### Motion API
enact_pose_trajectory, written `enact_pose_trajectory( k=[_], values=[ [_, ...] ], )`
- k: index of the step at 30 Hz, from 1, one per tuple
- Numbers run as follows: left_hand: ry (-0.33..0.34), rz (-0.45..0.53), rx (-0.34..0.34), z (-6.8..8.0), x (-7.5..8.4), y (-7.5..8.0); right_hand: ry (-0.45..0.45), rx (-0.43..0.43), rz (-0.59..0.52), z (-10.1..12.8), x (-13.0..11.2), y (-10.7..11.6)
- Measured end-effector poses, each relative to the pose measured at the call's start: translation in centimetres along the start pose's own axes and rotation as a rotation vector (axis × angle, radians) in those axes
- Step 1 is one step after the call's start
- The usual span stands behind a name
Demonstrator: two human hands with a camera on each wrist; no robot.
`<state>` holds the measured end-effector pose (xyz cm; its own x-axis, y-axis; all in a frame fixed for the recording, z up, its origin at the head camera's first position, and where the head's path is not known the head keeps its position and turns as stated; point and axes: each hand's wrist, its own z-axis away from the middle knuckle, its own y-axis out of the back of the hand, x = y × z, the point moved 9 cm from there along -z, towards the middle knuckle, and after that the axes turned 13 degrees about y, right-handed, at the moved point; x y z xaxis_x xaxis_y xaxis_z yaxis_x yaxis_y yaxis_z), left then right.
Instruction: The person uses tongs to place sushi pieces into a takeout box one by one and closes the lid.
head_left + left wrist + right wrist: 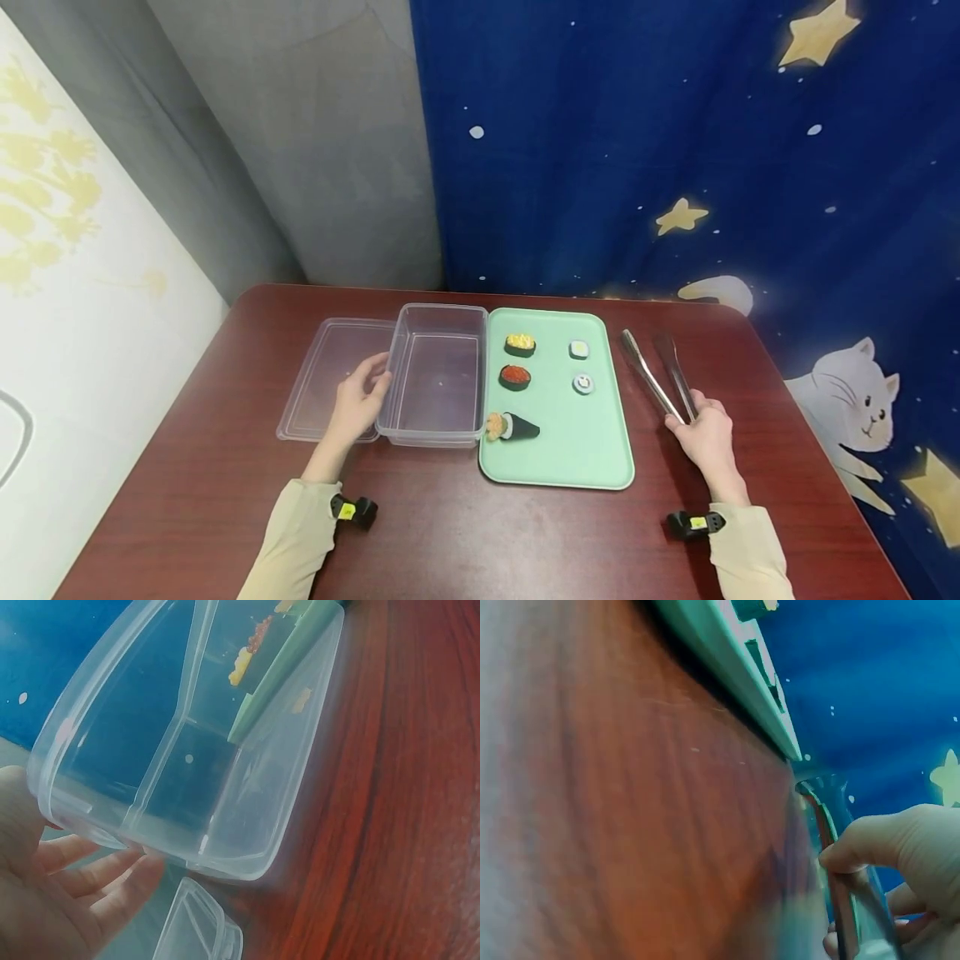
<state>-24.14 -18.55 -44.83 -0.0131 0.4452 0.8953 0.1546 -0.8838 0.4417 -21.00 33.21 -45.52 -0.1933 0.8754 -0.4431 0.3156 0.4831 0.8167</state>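
Head view: left hand (358,402), fingers relaxed, touches the clear container's (437,375) left wall. Right hand (707,435) pinches the tongs (660,375); only its wrist view shows thumb curled. Desk (480,533) bare near its front edge.

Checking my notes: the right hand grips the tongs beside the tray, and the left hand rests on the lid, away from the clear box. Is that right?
Not quite. The left hand touches the clear box, its fingers against the box's wall; the head and left wrist views show it. The lid lies beneath. The right hand does grip the tongs beside the tray.
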Motion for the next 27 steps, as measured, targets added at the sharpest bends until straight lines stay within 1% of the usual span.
enact_pose_trajectory(
  k=[2, 5, 9, 12, 16, 22, 27],
  values=[
    [0.006, -0.003, -0.001, 0.0, -0.1, 0.0, 0.047, 0.039, -0.012, -0.3, -0.4, 0.5],
    [0.009, -0.007, -0.005, -0.1, -0.1, 0.0, 0.128, 0.073, -0.028, -1.0, -1.3, 1.0],
    [0.008, -0.006, -0.007, -0.1, -0.1, 0.0, 0.236, 0.066, -0.055, -2.2, -2.9, 1.1],
    [0.009, -0.004, -0.007, -0.1, -0.2, 0.0, 0.301, 0.031, -0.086, -3.1, -4.0, 0.5],
    [0.007, -0.005, -0.007, -0.1, -0.2, -0.1, 0.362, -0.031, -0.131, -4.3, -5.2, -0.7],
    [0.010, 0.012, -0.013, -0.1, -0.3, -0.3, 0.429, -0.152, -0.200, -5.8, -6.5, -3.0],
    [0.015, 0.014, -0.010, -0.2, -0.4, -0.3, 0.488, -0.226, -0.266, -6.8, -7.6, -4.4]
  ],
)
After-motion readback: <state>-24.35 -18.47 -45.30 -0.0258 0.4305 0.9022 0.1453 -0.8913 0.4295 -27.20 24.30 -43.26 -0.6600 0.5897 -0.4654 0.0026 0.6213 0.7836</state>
